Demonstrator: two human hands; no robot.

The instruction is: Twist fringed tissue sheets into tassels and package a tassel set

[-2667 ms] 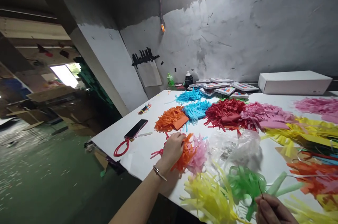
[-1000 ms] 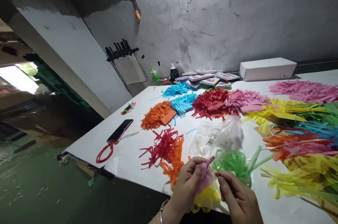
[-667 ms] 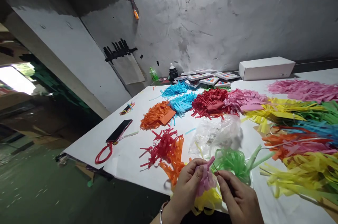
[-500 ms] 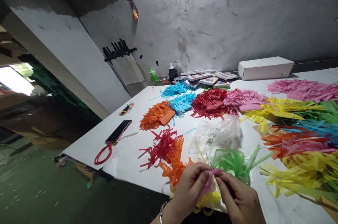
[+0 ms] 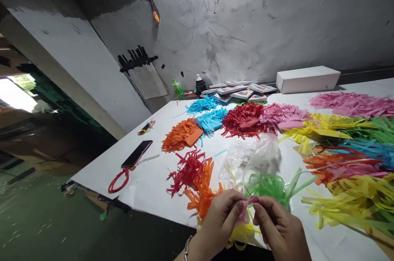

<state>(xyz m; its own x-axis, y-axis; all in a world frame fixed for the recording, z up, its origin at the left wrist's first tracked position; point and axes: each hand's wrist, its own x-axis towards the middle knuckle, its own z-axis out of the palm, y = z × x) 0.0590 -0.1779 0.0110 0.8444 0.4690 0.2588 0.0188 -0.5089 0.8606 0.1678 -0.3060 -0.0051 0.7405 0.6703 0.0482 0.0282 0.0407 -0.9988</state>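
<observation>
My left hand (image 5: 224,216) is closed around a pink paper tassel (image 5: 243,214), just over the table's near edge. Its twisted top pokes out toward my right hand (image 5: 278,222), whose thumb and forefinger are pinched at that tip. A thin dark reddish strand (image 5: 248,191) sticks up between the two hands; I cannot tell whether it is wire or thread. Yellow paper strips (image 5: 241,234) hang below my hands. Beside my left hand lie orange tassel strips (image 5: 201,199) and red ones (image 5: 187,170). Green strips (image 5: 267,187) are bunched just beyond my right hand.
A clear plastic bag (image 5: 254,156) lies behind the green strips. Fringed paper bundles, such as an orange bundle (image 5: 178,136) and a dark red bundle (image 5: 244,119), spread across the white table (image 5: 172,207). At left lies a phone (image 5: 137,154); a white box (image 5: 308,79) stands by the wall.
The fingers of my right hand have shifted slightly at the twisted pink end, and the thin strand now leans differently. The red strips' left ends have drawn in to the right.
</observation>
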